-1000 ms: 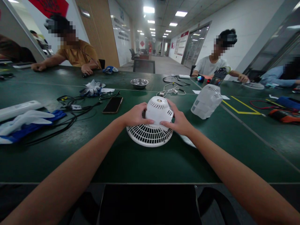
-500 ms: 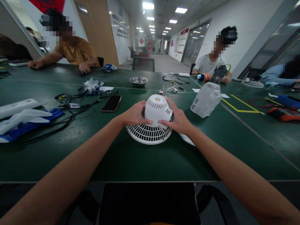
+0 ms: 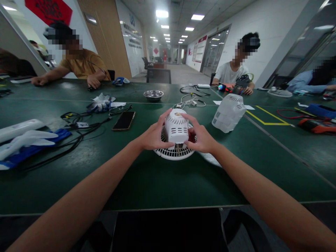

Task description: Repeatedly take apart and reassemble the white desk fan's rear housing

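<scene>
A white slotted fan motor housing (image 3: 176, 130) stands on a round white fan grille (image 3: 172, 155) that lies flat on the table. My left hand (image 3: 156, 134) grips its left side, thumb near the lower front edge. From the right, my right hand (image 3: 198, 134) wraps round it, fingertips near the top. A gap at the housing's lower front shows inner parts, too small to name. Just right of the grille lies a pale flat piece (image 3: 210, 158), partly hidden by my right forearm. A translucent white plastic container (image 3: 228, 113) stands farther right.
Left are a phone (image 3: 124, 121), black cables (image 3: 76, 138), gloves (image 3: 102, 103) and a long white object (image 3: 22, 128). A metal bowl (image 3: 153, 95) and white cables (image 3: 189, 101) lie ahead. An orange-black tool (image 3: 317, 126) is far right. Co-workers sit across the green table (image 3: 126, 187).
The housing has turned between my hands: its side slots, earlier at the right, now face me, and a lower gap shows. The grille has shifted slightly right in view.
</scene>
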`<move>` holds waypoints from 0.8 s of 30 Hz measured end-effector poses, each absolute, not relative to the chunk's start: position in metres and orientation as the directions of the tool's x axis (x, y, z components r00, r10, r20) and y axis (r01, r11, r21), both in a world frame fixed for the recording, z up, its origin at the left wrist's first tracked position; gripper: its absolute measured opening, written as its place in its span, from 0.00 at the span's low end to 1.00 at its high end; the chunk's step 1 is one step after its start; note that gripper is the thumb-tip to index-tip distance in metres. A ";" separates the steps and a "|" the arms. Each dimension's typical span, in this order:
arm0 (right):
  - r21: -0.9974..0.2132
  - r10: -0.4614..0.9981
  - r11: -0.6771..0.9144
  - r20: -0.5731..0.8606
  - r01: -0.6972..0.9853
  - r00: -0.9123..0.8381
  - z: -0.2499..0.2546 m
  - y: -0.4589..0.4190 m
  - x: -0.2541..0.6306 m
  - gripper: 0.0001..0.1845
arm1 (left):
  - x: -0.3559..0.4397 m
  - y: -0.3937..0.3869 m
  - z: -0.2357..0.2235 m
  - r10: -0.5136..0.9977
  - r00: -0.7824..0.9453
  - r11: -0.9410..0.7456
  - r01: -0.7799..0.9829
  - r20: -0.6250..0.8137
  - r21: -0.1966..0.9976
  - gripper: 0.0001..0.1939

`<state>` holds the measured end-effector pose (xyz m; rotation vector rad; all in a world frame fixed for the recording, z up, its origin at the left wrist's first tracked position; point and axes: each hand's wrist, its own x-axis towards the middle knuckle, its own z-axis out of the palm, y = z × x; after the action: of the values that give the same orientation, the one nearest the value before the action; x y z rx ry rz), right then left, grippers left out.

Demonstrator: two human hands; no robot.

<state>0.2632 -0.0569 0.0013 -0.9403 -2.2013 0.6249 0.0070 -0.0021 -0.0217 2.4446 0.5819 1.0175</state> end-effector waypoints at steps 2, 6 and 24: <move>-0.636 0.759 0.628 0.375 0.448 -0.532 0.002 -0.057 0.263 0.52 | 0.009 -0.002 -0.022 0.516 0.628 -0.834 0.215 0.583 0.508 0.63; -0.616 0.763 0.628 0.368 0.474 -0.532 0.004 -0.059 0.262 0.51 | 0.011 -0.003 -0.019 0.506 0.616 -0.844 0.209 0.604 0.494 0.57; -0.406 0.750 0.624 0.552 0.668 -0.365 -0.003 -0.049 0.257 0.54 | 0.019 -0.001 -0.030 0.579 0.489 -0.801 0.493 0.652 0.340 0.52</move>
<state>0.2572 -0.0493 -0.0028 -1.1061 -2.1203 0.1455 0.0189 -0.0009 -0.0297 2.6169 0.9455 1.2094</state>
